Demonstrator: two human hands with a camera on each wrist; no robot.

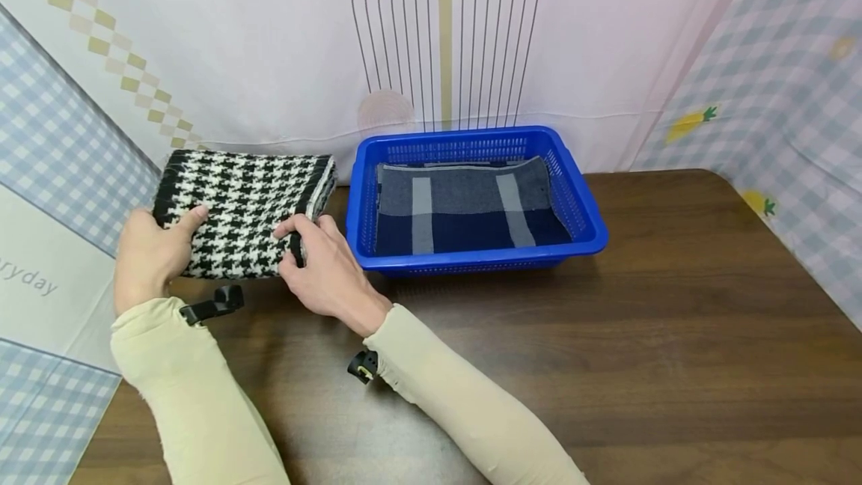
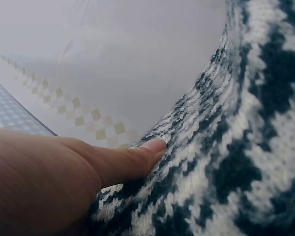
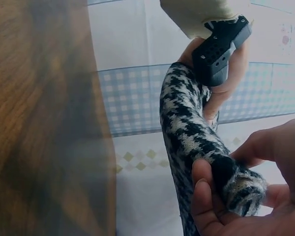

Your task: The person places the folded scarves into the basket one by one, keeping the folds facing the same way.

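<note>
A folded black-and-white houndstooth scarf is held up at the left, beside the basket and above the table. My left hand grips its left edge, thumb lying on the top face; the fingers are hidden beneath. At the opposite edge, my right hand pinches the near right corner. The right wrist view shows thick layers of the scarf between the thumb and fingers of the right hand. In the left wrist view, the left thumb presses into the knit.
A blue plastic basket with perforated sides stands at the back middle. Inside lies a folded navy and grey checked cloth. Brown wooden tabletop extends to the right and front. Patterned curtains hang behind and at both sides.
</note>
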